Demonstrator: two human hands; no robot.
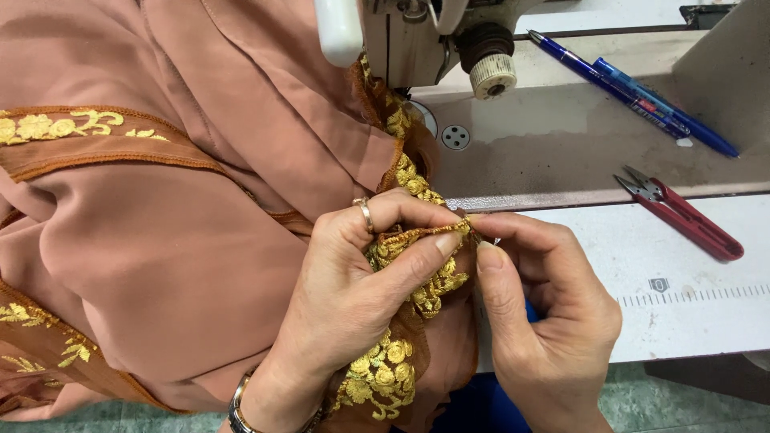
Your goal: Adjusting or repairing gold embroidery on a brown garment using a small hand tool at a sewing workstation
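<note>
- Both hands pinch the trim, a brown band with gold embroidered flowers: the left hand closes thumb and forefinger on its edge, and the right hand nips the same edge just beside them, fingertips nearly touching.
- The trim looks soft but a little stiffer than the cloth, its raised stitching giving grip; the edge between the flowers seems the surest place to hold.
- It runs from the pinch up under the sewing machine and down past the left wrist.
- It is sewn to the pink fabric, light and slippery-looking, heaped to the left.
- Well apart on the table: red snips and two blue pens.
</note>
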